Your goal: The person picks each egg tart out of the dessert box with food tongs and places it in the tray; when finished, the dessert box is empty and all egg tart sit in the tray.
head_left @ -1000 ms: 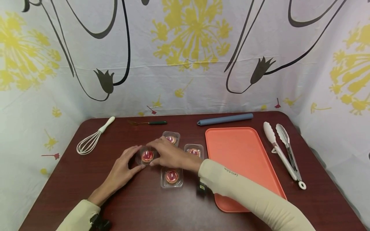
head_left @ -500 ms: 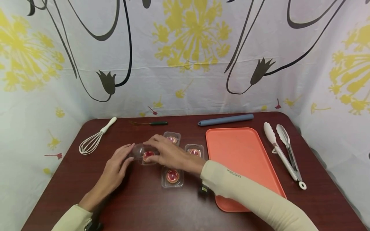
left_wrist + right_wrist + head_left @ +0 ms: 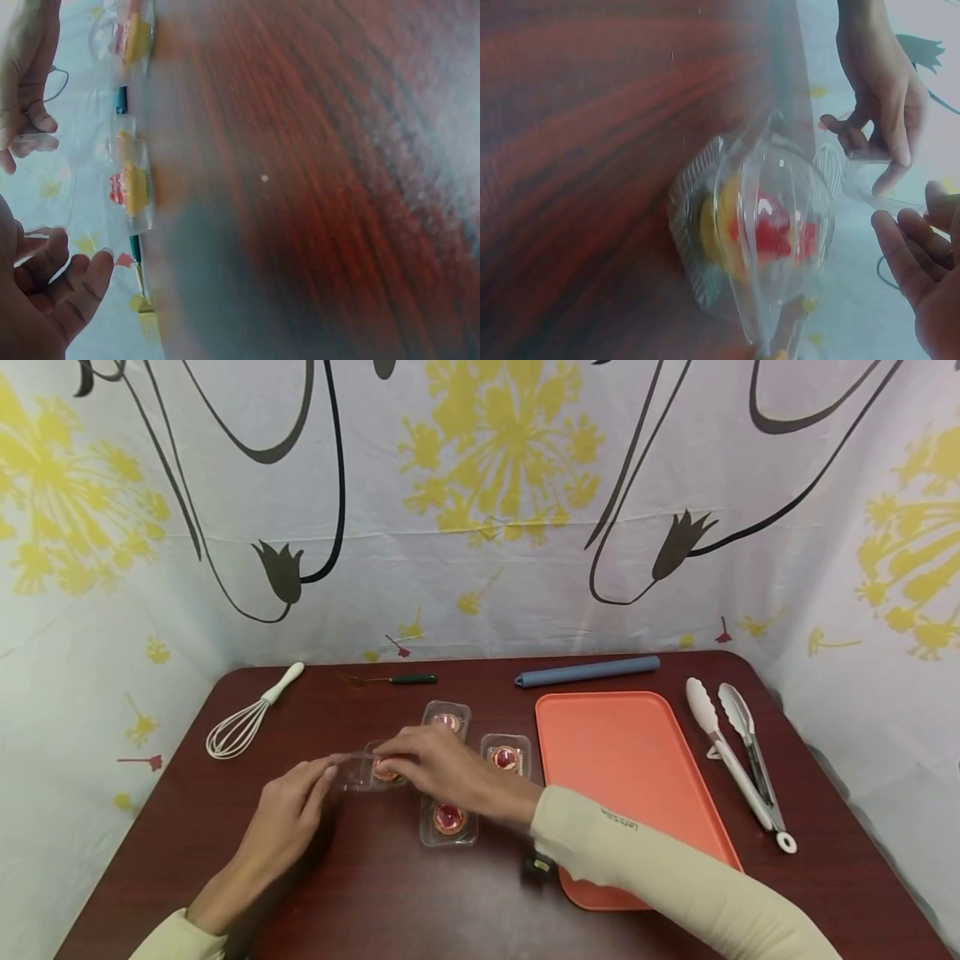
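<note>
In the head view, my left hand (image 3: pixel 281 818) pinches one edge of a clear plastic lid (image 3: pixel 348 760). My right hand (image 3: pixel 442 768) pinches its opposite edge, above a red-topped tart (image 3: pixel 385 768) in a clear tray. Both wrist views show the lid (image 3: pixel 56 184) raised off the table between the two hands. The left hand's thumb and fingers (image 3: pixel 889 112) are at the lid's far edge in the right wrist view. Three other packaged tarts lie near: one behind (image 3: pixel 446 722), one to the right (image 3: pixel 506 758), one in front (image 3: pixel 449 817). My right hand partly hides the opened tray.
An orange tray (image 3: pixel 622 752) lies to the right, under the right forearm at its front. Tongs (image 3: pixel 731 760) lie beyond it. A whisk (image 3: pixel 251 714), a green-handled fork (image 3: pixel 412 679) and a blue-grey rod (image 3: pixel 588 672) lie along the back of the table.
My left hand has moved left and slightly down, drawing the lid up and away from the tart's tray. My right hand has stayed nearly in place over the tart.
</note>
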`<action>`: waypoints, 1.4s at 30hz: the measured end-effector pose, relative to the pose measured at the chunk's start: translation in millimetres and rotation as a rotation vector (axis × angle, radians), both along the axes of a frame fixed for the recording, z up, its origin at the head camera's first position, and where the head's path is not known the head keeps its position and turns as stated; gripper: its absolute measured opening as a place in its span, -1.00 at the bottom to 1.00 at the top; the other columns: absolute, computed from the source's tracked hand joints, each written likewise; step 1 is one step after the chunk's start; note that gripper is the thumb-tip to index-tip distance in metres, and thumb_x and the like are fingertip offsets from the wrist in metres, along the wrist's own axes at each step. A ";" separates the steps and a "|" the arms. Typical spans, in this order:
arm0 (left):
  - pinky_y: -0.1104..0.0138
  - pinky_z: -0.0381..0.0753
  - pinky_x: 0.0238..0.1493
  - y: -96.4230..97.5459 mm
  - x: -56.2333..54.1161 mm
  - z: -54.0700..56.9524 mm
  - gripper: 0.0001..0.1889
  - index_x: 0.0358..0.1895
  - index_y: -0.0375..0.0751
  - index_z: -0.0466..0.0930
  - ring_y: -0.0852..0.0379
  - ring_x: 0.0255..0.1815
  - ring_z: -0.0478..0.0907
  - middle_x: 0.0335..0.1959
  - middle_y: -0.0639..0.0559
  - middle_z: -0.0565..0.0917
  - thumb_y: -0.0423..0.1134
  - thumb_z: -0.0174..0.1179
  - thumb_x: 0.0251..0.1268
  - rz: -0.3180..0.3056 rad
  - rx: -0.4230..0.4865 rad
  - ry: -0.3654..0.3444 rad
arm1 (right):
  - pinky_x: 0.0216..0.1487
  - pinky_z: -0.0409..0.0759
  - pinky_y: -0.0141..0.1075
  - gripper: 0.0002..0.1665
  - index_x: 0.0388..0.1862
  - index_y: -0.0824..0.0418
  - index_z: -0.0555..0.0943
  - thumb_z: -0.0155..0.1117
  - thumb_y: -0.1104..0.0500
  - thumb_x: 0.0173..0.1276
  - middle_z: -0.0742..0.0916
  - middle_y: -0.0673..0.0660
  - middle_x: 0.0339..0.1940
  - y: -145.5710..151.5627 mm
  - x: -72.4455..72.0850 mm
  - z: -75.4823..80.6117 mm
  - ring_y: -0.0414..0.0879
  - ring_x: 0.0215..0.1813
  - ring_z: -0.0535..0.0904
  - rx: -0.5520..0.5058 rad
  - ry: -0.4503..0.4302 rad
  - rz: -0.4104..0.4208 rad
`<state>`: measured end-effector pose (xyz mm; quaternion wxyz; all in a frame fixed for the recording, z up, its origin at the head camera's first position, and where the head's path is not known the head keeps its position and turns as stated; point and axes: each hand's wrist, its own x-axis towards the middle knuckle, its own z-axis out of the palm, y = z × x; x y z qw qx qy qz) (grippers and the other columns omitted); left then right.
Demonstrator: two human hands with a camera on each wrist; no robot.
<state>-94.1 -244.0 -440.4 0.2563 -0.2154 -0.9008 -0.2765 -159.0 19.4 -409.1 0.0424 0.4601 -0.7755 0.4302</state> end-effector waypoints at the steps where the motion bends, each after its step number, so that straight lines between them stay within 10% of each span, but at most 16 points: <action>1: 0.36 0.53 -0.23 -0.1 1.6 1.4 -0.76 0.08 -0.23 0.81 0.21 -0.33 0.59 -0.30 0.10 0.72 -0.53 0.35 0.48 0.001 -0.004 -0.001 | -0.02 0.65 -0.55 -0.74 0.15 0.30 0.83 0.46 0.25 0.58 0.89 0.10 -0.05 -0.6 1.8 0.7 -0.31 -0.07 0.75 0.002 -0.009 -0.006; 6: 0.50 0.48 -0.26 -0.5 10.1 8.7 -0.76 0.01 -0.17 0.85 0.32 -0.34 0.54 -0.27 0.15 0.76 -0.54 0.39 0.43 -0.002 0.048 -0.058 | 0.02 0.69 -0.52 -0.78 0.10 0.29 0.82 0.49 0.25 0.56 0.90 0.11 -0.07 -3.8 10.9 0.1 -0.31 -0.06 0.79 -0.001 -0.050 -0.045; 14: 0.41 0.52 -0.60 0.8 27.7 9.3 -0.91 -0.10 -0.11 0.84 0.32 -0.64 0.50 -0.47 0.22 0.71 -0.39 0.41 0.51 0.052 0.218 -0.409 | -0.32 0.60 -0.55 -0.89 -0.04 0.25 0.79 0.51 0.27 0.52 0.90 0.08 -0.26 -4.2 20.5 -8.3 -0.39 -0.40 0.71 0.028 -0.149 -0.069; 21: 0.28 0.57 -0.66 -2.1 31.6 -2.1 -0.95 -0.15 -0.15 0.81 0.21 -0.69 0.51 -0.51 0.16 0.71 -0.31 0.39 0.56 0.053 0.298 -0.630 | -0.23 0.61 -0.53 -0.88 0.00 0.24 0.82 0.48 0.25 0.56 0.89 0.07 -0.23 -6.1 22.8 -18.3 -0.42 -0.28 0.68 0.138 -0.208 -0.098; 42: 0.38 0.43 -0.60 -5.9 23.4 -11.8 -0.81 0.02 -0.29 0.84 0.25 -0.63 0.46 -0.55 0.10 0.66 -0.24 0.44 0.53 0.097 0.304 -0.761 | -0.01 0.67 -0.36 -0.84 0.01 0.13 0.91 0.50 0.15 0.56 0.90 -0.03 -0.14 -11.4 16.1 -31.6 -0.27 -0.16 0.69 0.317 -0.125 -0.166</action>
